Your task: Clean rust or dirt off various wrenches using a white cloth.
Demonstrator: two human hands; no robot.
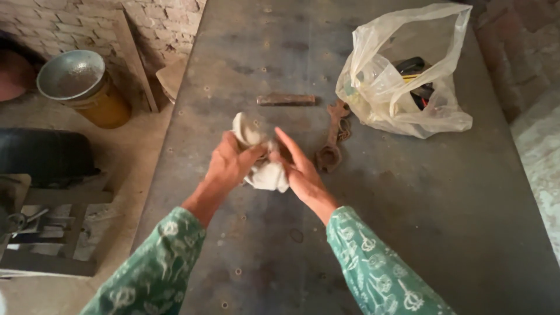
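Bunching a white cloth (263,166) over the middle of the bench (408,221), well back from its near edge. Left hand (228,163) curling its fingers around the rag, right hand (297,169) pressing flat against it, fingers stretched nearly straight. Likely handling light, soft and limp (no stiff part to grip), so gathering a fistful anywhere. Crumpled, running loosely from far-left to near-right; pointing nowhere clear.

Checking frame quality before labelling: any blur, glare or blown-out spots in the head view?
Head view: motion blur smears the left hand, right hand and white cloth; the metal table and rusty wrench stay fairly sharp; light is soft and dim; mild sheen on the plastic bag.
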